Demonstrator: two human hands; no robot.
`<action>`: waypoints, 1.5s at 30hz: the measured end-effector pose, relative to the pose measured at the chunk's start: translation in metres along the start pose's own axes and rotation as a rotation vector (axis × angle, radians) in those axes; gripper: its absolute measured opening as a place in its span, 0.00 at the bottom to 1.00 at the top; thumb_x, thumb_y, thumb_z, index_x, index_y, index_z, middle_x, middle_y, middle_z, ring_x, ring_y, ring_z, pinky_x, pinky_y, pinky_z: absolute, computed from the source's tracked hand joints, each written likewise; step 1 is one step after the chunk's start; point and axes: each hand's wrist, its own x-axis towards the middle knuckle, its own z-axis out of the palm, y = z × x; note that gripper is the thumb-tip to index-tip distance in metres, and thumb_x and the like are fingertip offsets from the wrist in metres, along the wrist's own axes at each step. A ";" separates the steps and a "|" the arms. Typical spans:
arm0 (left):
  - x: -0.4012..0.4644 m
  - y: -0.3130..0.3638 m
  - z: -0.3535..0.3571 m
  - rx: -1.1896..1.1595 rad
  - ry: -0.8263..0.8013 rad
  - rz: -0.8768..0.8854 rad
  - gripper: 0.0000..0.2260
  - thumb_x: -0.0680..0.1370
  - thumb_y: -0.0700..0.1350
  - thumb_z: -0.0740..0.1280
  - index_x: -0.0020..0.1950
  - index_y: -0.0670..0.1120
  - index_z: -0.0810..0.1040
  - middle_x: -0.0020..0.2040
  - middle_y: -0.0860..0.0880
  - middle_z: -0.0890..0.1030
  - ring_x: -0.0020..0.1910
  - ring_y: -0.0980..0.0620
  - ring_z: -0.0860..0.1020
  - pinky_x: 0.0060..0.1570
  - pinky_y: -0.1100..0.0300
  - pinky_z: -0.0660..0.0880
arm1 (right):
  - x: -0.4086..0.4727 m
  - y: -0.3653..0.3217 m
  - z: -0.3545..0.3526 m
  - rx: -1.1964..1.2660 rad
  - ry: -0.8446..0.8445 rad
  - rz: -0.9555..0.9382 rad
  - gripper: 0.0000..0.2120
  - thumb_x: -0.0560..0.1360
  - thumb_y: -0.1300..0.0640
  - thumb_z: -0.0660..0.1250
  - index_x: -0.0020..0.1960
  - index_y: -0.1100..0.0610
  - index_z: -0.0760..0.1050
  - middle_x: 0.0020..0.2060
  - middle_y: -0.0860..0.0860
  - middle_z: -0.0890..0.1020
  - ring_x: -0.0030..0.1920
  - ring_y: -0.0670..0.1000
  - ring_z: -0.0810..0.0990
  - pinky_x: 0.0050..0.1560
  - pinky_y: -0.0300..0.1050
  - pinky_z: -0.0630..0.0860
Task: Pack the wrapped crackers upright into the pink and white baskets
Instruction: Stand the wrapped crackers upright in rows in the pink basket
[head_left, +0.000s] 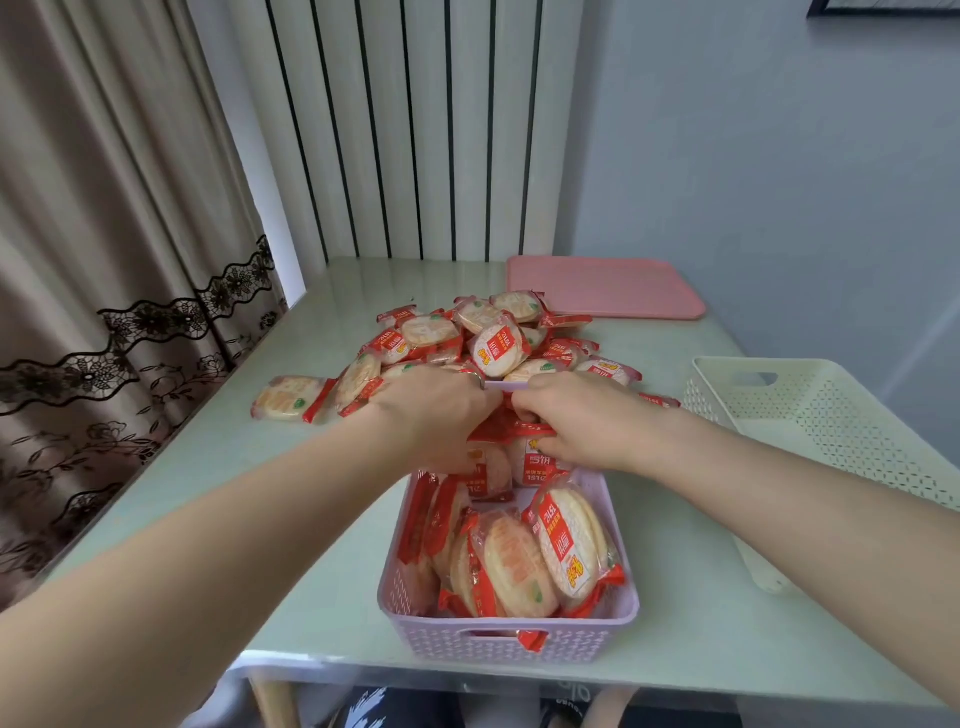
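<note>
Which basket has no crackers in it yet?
The white perforated plastic basket on the right looks empty. The pink perforated plastic basket in front already holds wrapped crackers.

A: What sits before you on the table?

B: The near basket holding upright crackers; behind it the loose pile; your hands between; a second basket right; a tray behind.
</note>
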 end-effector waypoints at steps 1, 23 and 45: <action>0.002 0.000 0.002 -0.005 0.012 0.009 0.27 0.72 0.57 0.70 0.67 0.48 0.71 0.49 0.48 0.78 0.44 0.47 0.78 0.39 0.52 0.77 | 0.000 0.000 -0.002 -0.017 -0.006 -0.005 0.09 0.73 0.56 0.69 0.46 0.52 0.68 0.45 0.49 0.75 0.47 0.54 0.77 0.38 0.47 0.67; 0.015 -0.006 0.024 0.183 0.056 -0.023 0.57 0.61 0.75 0.72 0.76 0.47 0.50 0.60 0.46 0.74 0.56 0.45 0.76 0.52 0.49 0.79 | -0.008 0.002 -0.016 -0.128 -0.103 -0.068 0.12 0.75 0.48 0.70 0.52 0.50 0.71 0.48 0.49 0.78 0.51 0.55 0.79 0.54 0.55 0.75; 0.007 -0.006 0.024 0.063 -0.042 -0.210 0.55 0.64 0.70 0.75 0.79 0.49 0.49 0.66 0.46 0.73 0.65 0.44 0.73 0.58 0.50 0.72 | -0.007 -0.031 -0.047 0.400 -0.050 0.212 0.10 0.70 0.66 0.64 0.46 0.53 0.75 0.40 0.45 0.78 0.45 0.53 0.78 0.44 0.49 0.77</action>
